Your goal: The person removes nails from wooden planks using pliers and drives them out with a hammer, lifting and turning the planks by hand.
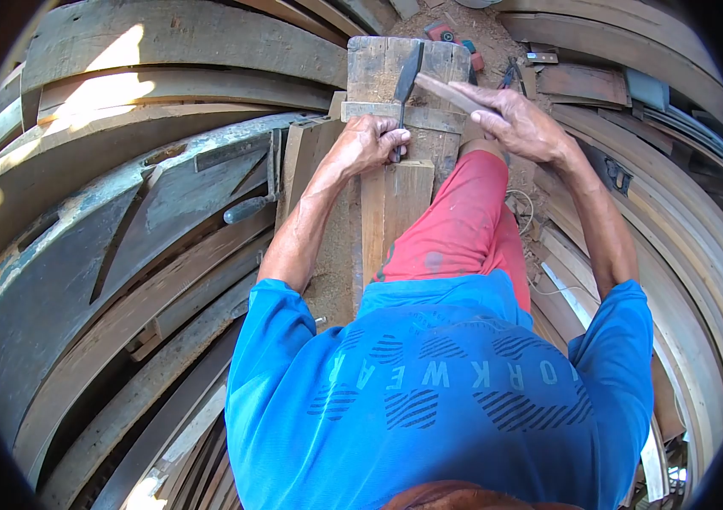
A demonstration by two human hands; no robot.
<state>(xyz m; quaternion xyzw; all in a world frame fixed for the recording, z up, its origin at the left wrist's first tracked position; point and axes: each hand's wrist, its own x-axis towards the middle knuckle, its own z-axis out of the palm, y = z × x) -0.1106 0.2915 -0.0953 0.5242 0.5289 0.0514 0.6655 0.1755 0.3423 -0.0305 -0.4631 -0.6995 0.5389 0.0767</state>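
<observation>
My right hand (519,123) is wrapped round the wooden handle of a hammer (446,90). Its dark steel head (408,75) overlaps the top of a slim metal chisel (401,117) in this view. The fingers of my left hand (372,143) close round that chisel and hold it upright, hiding part of its shaft. Just under this hand is the end of a light wooden beam (397,200), which runs back toward my body beside my leg. A worn wooden block (370,72) with a crosspiece (442,119) lies beyond both hands.
Stacked boards (183,89) crowd the left side, with a clamp (247,208) among them. More planks (676,221) and a handsaw (617,176) lie on the right. A red tool (441,32) and pliers (509,73) rest on sawdust at the far end.
</observation>
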